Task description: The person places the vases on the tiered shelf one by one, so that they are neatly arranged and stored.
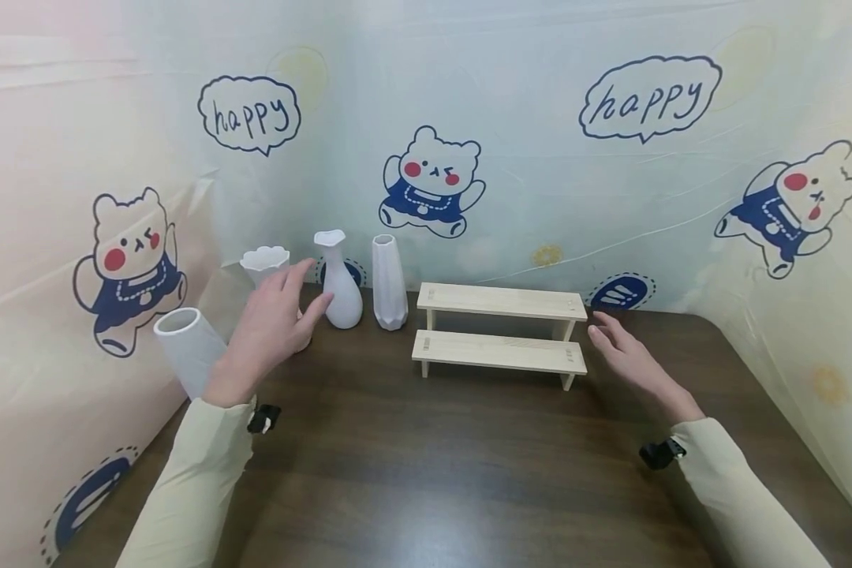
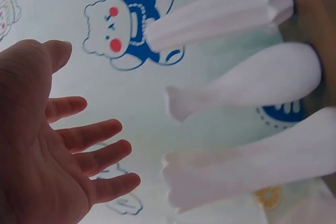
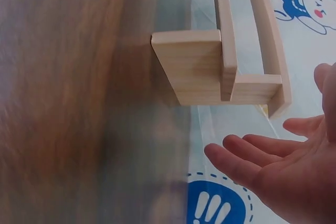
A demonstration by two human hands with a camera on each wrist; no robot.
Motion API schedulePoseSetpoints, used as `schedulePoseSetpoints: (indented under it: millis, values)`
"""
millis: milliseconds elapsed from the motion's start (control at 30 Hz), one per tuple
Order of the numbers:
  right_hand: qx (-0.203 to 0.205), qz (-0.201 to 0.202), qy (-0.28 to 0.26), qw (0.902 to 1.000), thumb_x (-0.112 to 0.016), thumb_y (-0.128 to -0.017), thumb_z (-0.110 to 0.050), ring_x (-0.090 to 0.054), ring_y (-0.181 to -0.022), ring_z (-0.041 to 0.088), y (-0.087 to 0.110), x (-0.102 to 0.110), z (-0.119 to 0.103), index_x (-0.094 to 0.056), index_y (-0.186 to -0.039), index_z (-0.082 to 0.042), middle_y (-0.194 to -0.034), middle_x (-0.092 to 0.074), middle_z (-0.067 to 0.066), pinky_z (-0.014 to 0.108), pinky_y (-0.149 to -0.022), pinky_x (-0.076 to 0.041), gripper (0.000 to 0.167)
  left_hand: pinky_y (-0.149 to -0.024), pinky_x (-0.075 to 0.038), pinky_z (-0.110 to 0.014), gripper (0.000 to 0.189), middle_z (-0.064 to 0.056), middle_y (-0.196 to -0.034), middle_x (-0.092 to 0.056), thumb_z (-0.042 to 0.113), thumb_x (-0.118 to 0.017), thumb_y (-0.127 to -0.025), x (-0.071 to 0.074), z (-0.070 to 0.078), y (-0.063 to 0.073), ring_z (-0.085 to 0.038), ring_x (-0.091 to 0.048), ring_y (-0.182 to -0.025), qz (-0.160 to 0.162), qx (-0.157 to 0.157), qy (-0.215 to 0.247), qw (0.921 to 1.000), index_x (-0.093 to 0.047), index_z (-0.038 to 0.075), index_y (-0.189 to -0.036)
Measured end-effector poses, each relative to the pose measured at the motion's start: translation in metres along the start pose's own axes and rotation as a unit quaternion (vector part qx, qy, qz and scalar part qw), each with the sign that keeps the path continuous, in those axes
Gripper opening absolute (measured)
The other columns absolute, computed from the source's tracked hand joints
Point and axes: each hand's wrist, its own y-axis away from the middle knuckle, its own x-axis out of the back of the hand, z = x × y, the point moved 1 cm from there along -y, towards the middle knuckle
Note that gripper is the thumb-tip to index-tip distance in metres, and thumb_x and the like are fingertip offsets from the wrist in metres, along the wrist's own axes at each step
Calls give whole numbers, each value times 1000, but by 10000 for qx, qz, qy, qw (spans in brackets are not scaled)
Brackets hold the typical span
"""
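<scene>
Far left there's a plain white cylindrical vase, then the left hand, fingers spread near a white scalloped-rim vase. Next up, 1 white bulb-bottomed vase and 1 slim white faceted vase. Then a pale wooden 2-step stand, with the right hand open-palmed just beside its right end.
</scene>
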Motion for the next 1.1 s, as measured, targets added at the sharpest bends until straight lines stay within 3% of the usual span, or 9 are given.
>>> schedulePoseSetpoints:
  millis: [133,367,533,767,967,1100]
  values:
    - [-14,-28,-171,9998,-31,-102,-56,-35,-137,51,2,-3,1,-13,-157,-8,-152,-30,35,67,-106,-36,75,-108,-37,-62,62,-28,-143,-47,32,-59,-97,13,-2,2,-48,-46,-127,169,24,-27,9999,-38,-1,-145]
    - [60,-212,-717,9972,-35,-104,-49,-42,-133,52,3,-12,2,-10,-157,-6,-151,-30,36,62,-101,-45,73,-99,-42,-63,56,-30,-131,-55,26,-62,-95,34,-7,7,-49,-53,-115,754,-101,-90,9971,-45,-1,-140]
    - [-83,-321,-680,9971,-37,-104,-47,-39,-136,49,3,-19,1,-7,-157,-6,-152,-30,35,61,-102,-44,74,-101,-38,-64,55,-31,-132,-53,26,-61,-95,44,-15,15,-49,-49,-117,727,210,-93,9971,-44,0,-141]
    - [-56,-390,-445,9982,-41,-102,-49,-36,-138,48,-1,-24,2,-8,-157,-8,-152,-32,33,63,-105,-41,76,-103,-34,-65,52,-33,-129,-55,26,-62,-95,51,-29,22,-51,-48,-119,1020,428,-289,9934,-48,-3,-136]
    - [91,-440,-341,9984,-44,-102,-46,-47,-130,47,-2,-29,5,-13,-156,-2,-148,-36,35,58,-99,-48,76,-106,-27,-69,55,-34,-134,-51,31,-57,-97,53,-41,28,-53,-42,-124,880,832,-342,9921,-45,-1,-139]
    - [170,-583,-667,9959,-46,-103,-41,-55,-119,44,-3,-33,8,-14,-155,-2,-145,-39,35,49,-83,-59,73,-109,-22,-71,58,-35,-137,-47,34,-54,-98,53,-47,34,-54,-39,-126,706,1149,-366,9902,-41,0,-144]
